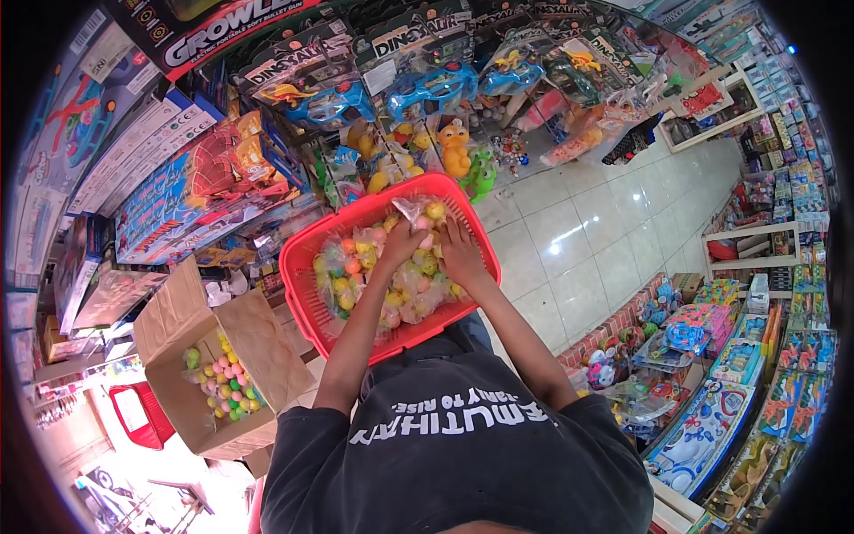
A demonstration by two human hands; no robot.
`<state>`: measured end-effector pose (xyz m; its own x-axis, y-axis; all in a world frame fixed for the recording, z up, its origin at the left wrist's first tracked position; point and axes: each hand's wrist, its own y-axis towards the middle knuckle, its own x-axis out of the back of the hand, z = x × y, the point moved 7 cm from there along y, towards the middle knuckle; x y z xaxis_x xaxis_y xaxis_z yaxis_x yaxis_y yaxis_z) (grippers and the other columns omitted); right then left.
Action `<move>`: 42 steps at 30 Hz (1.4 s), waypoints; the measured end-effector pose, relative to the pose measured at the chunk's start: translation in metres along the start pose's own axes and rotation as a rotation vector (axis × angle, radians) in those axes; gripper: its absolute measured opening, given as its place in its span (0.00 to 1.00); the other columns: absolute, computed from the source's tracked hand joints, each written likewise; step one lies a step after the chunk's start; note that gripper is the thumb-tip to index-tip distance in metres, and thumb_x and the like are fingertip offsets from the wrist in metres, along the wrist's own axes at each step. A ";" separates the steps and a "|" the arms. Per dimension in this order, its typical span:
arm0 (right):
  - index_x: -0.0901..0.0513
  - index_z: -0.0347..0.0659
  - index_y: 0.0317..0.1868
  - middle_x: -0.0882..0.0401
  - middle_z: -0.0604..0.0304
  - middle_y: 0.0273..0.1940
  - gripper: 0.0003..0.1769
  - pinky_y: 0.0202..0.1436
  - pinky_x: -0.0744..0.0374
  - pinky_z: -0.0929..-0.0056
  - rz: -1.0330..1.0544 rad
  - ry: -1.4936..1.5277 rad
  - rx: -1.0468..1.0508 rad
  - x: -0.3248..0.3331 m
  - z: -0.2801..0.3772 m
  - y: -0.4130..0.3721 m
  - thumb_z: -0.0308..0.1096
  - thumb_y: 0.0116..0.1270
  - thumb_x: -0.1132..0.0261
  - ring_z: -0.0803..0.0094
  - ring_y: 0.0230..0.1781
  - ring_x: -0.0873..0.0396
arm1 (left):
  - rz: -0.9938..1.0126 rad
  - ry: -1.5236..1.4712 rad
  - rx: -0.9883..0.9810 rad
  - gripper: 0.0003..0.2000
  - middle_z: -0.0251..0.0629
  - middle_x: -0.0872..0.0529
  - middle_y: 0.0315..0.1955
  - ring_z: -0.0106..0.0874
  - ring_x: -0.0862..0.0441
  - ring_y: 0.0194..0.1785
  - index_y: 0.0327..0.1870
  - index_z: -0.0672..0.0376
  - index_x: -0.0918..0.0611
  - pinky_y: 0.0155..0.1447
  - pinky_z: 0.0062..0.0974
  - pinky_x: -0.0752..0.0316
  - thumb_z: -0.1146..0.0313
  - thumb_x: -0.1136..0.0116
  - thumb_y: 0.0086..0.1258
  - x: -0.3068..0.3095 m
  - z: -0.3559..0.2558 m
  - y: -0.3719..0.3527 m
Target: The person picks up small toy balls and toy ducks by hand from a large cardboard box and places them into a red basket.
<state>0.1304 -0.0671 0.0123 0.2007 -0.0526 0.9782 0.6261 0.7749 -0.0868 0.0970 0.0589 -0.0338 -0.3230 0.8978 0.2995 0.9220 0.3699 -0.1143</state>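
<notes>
A red plastic basket [298,285] is close in front of my body, filled with clear plastic bags of small yellow, pink and orange balls [351,267]. Both of my hands are inside it, near the far right part. My left hand [403,247] has its fingers curled at a clear bag of balls [433,212]. From the other side, my right hand [461,255] grips the same bag with bent fingers, the tips partly hidden among the plastic. More bagged balls lie beneath and around both hands.
An open cardboard box [169,365] with loose coloured balls stands at left, near another red basket [142,414]. Hanging Dinoxauir toy packs [427,89] and stacked toy boxes [191,200] border the far side. Tiled floor [578,231] and toy shelves [712,427] lie to the right.
</notes>
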 end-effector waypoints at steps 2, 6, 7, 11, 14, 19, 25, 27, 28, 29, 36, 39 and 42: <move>0.40 0.31 0.62 0.50 0.47 0.66 0.38 0.63 0.37 0.53 0.021 0.002 -0.010 -0.005 0.001 0.000 0.34 0.51 0.37 0.50 0.65 0.46 | -0.058 -0.068 -0.001 0.24 0.41 0.22 0.38 0.26 0.23 0.40 0.56 0.65 0.31 0.41 0.25 0.27 0.63 0.44 0.61 0.007 -0.002 -0.006; 0.37 0.29 0.60 0.47 0.46 0.65 0.29 0.61 0.36 0.54 -0.051 -0.060 -0.005 0.001 0.006 0.005 0.32 0.58 0.46 0.49 0.63 0.43 | -0.140 -0.181 0.051 0.22 0.37 0.21 0.34 0.22 0.24 0.36 0.55 0.64 0.30 0.34 0.21 0.27 0.64 0.45 0.63 0.009 0.016 -0.011; 0.37 0.29 0.60 0.47 0.46 0.65 0.29 0.61 0.36 0.54 -0.056 -0.071 0.003 0.004 0.008 0.006 0.30 0.58 0.47 0.50 0.63 0.42 | -0.127 -0.168 0.081 0.20 0.36 0.21 0.33 0.22 0.24 0.35 0.54 0.64 0.29 0.33 0.21 0.27 0.64 0.45 0.63 0.010 0.015 -0.015; 0.37 0.29 0.60 0.47 0.44 0.65 0.28 0.61 0.36 0.54 -0.019 -0.132 0.005 0.001 0.009 0.009 0.30 0.58 0.47 0.49 0.62 0.41 | -0.105 -0.114 0.104 0.17 0.34 0.21 0.31 0.21 0.24 0.33 0.51 0.63 0.26 0.32 0.21 0.27 0.65 0.45 0.64 0.010 0.011 -0.021; 0.38 0.28 0.60 0.48 0.42 0.65 0.30 0.61 0.37 0.53 -0.070 -0.073 -0.009 0.006 0.008 0.006 0.28 0.56 0.45 0.48 0.62 0.41 | -0.160 -0.134 0.050 0.16 0.32 0.21 0.30 0.20 0.25 0.32 0.49 0.63 0.25 0.33 0.18 0.29 0.65 0.44 0.63 0.012 -0.002 -0.024; 0.37 0.29 0.59 0.40 0.39 0.60 0.31 0.61 0.33 0.62 -0.115 0.267 0.038 0.037 -0.005 -0.014 0.21 0.51 0.44 0.48 0.59 0.37 | -0.120 -0.295 0.163 0.19 0.34 0.21 0.31 0.23 0.24 0.33 0.49 0.64 0.26 0.36 0.20 0.29 0.62 0.42 0.62 0.010 0.003 -0.032; 0.27 0.35 0.49 0.25 0.47 0.44 0.20 0.45 0.25 0.64 -0.224 0.571 -0.028 0.080 -0.021 -0.036 0.19 0.53 0.46 0.54 0.42 0.23 | -0.048 -0.122 0.066 0.23 0.41 0.20 0.37 0.29 0.23 0.40 0.51 0.65 0.28 0.44 0.24 0.29 0.59 0.40 0.59 0.009 -0.022 -0.040; 0.26 0.34 0.47 0.24 0.47 0.42 0.17 0.42 0.24 0.66 -0.221 0.624 -0.067 0.079 -0.024 -0.039 0.19 0.53 0.46 0.56 0.40 0.23 | 0.025 -0.059 0.107 0.24 0.42 0.20 0.38 0.30 0.23 0.41 0.52 0.65 0.28 0.45 0.24 0.30 0.58 0.39 0.59 0.000 -0.026 -0.042; 0.25 0.34 0.44 0.23 0.48 0.39 0.15 0.40 0.24 0.68 -0.220 0.674 -0.100 0.079 -0.026 -0.041 0.19 0.54 0.46 0.59 0.38 0.22 | 0.039 -0.046 0.081 0.24 0.39 0.22 0.35 0.26 0.25 0.37 0.50 0.64 0.27 0.41 0.23 0.31 0.58 0.39 0.58 -0.003 -0.029 -0.042; 0.25 0.34 0.44 0.23 0.48 0.39 0.15 0.40 0.24 0.68 -0.219 0.676 -0.106 0.080 -0.026 -0.043 0.19 0.54 0.46 0.59 0.38 0.22 | 0.053 -0.034 0.056 0.23 0.36 0.23 0.32 0.23 0.27 0.34 0.49 0.64 0.26 0.38 0.22 0.32 0.57 0.39 0.58 -0.006 -0.032 -0.043; 0.23 0.35 0.36 0.21 0.50 0.27 0.08 0.34 0.23 0.67 -0.026 0.766 -0.281 0.066 -0.038 -0.057 0.25 0.54 0.44 0.59 0.28 0.20 | 0.128 -0.025 0.053 0.22 0.43 0.18 0.32 0.33 0.20 0.33 0.45 0.66 0.24 0.39 0.28 0.27 0.58 0.38 0.55 -0.025 -0.018 -0.053; 0.22 0.36 0.34 0.21 0.47 0.27 0.08 0.36 0.23 0.61 0.091 0.609 -0.261 0.052 -0.040 -0.056 0.30 0.55 0.43 0.55 0.29 0.20 | 0.102 -0.070 0.077 0.23 0.45 0.18 0.31 0.35 0.19 0.32 0.44 0.66 0.25 0.38 0.29 0.27 0.59 0.37 0.53 -0.033 -0.015 -0.053; 0.22 0.36 0.35 0.20 0.47 0.28 0.09 0.35 0.23 0.63 0.213 0.520 -0.229 0.044 -0.035 -0.059 0.30 0.54 0.42 0.57 0.29 0.20 | 0.123 0.051 0.083 0.24 0.46 0.19 0.30 0.38 0.19 0.32 0.45 0.66 0.27 0.38 0.30 0.27 0.59 0.36 0.52 -0.041 -0.019 -0.054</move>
<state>0.1294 -0.1372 0.0541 0.6451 -0.2574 0.7194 0.6666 0.6498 -0.3653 0.0652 -0.0027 -0.0217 -0.1957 0.9248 0.3263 0.9322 0.2787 -0.2307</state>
